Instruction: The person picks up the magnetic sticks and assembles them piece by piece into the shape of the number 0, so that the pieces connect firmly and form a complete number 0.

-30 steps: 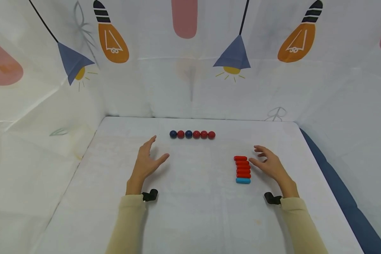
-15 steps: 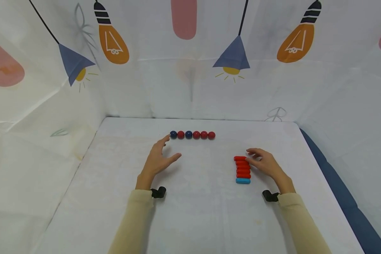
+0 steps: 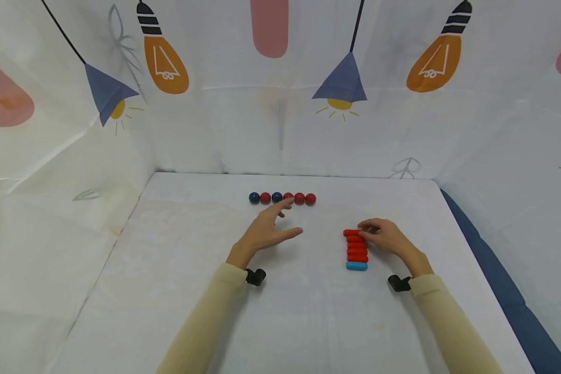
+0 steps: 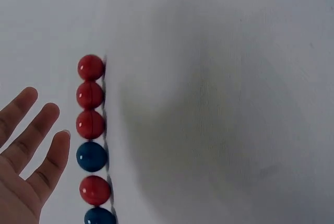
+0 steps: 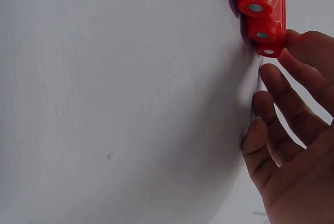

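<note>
Head view looks down over the whole table [image 3: 168,270]; both wrist views sit close above it.

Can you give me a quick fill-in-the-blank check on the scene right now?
The row of balls holds four red and ____ blue.
The lowest rod in the stack of rods is ____.
The right hand touches the stack's ____ rod.
The left hand holds ____.
Missing: two; blue; top; nothing

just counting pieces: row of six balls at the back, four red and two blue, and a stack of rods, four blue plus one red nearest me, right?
Colours swapped: the head view shows the rods as four red plus one blue nearest you. The balls are right.
</note>
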A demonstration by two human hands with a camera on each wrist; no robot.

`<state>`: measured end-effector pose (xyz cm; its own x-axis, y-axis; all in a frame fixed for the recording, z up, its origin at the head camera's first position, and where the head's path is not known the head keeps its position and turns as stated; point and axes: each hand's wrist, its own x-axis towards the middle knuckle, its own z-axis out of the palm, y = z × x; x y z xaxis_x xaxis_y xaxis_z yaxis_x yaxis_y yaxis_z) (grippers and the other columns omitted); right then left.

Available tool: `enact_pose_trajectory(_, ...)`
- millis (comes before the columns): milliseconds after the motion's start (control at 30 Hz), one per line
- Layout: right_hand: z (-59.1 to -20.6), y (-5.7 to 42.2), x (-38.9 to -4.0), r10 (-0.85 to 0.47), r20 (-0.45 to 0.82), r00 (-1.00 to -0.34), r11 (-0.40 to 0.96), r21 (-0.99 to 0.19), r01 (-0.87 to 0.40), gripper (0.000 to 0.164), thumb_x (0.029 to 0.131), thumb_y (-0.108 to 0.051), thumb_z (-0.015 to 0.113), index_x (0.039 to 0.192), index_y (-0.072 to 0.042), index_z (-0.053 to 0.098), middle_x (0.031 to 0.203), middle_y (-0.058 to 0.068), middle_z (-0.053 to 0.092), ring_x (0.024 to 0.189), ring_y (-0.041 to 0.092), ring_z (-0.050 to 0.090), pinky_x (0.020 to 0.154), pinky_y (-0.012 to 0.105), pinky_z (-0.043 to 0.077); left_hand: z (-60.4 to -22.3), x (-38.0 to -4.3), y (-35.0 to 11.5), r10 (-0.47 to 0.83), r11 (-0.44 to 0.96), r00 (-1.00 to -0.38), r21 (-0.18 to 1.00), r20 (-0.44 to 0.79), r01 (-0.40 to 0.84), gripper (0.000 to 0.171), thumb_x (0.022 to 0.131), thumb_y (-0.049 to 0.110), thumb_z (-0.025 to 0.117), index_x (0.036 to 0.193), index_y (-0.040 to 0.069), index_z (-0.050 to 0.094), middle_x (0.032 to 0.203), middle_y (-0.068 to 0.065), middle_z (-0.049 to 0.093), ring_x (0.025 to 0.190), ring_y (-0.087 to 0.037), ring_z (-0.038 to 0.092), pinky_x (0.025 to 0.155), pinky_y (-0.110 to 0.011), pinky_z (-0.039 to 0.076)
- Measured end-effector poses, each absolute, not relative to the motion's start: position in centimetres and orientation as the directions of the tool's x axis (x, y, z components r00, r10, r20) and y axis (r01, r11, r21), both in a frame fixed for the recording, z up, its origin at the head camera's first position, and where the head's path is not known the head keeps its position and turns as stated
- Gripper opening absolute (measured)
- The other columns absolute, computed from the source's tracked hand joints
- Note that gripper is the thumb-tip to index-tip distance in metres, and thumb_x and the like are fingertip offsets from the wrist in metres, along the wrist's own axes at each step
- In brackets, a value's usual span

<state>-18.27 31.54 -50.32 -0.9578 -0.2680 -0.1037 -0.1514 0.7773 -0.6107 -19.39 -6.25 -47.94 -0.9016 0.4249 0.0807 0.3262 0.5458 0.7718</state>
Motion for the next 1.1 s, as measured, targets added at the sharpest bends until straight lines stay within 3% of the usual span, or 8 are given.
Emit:
enact_pose_trajectory(500,-50.0,31.2,-18.8,-0.273,-0.165,-0.948,0.777,-0.619,-0.116,0.028,0.100,-0.019,0.066,0.120,0.000,0.071,0.118,0.019,0.070,0.102,0.031,0.063,0.089,0.048,0.058,-49.4,-19.9,0.6,0.607,0.556,-0.794,0.732,-0.034,0.394,0.082,0.092,0.064,0.065,0.159,0.025,0.039,0.146,-0.002,0.060,0.119,-0.019,0.060,0.097,-0.041,0.054)
enact_pose_trajectory(800,-50.1,31.5,-18.6,-0.263,-0.134,-0.955,0.763,-0.635,-0.121,0.027,0.100,-0.018,0.067,0.118,0.001,0.072,0.113,0.018,0.072,0.099,0.030,0.063,0.090,0.047,0.057,-50.3,-20.2,4.0,0.615,0.565,-0.788,0.708,-0.020,0.423,0.053,0.104,0.037,0.062,0.152,0.018,0.050,0.137,-0.003,0.067,0.105,-0.014,0.066,0.094,-0.025,0.055)
enact_pose_trajectory(1100,-50.2,31.2,-18.4,-0.265,-0.075,-0.961,0.742,-0.653,-0.153,0.026,0.099,-0.017,0.069,0.117,0.001,0.072,0.111,0.018,0.073,0.098,0.031,0.065,0.081,0.041,0.058,-50.8,-20.2,6.2,0.592,0.568,-0.805,0.689,0.037,0.449,0.044,0.104,0.030,0.063,0.145,0.015,0.058,0.131,-0.004,0.071,0.101,-0.014,0.067,0.091,-0.023,0.055)
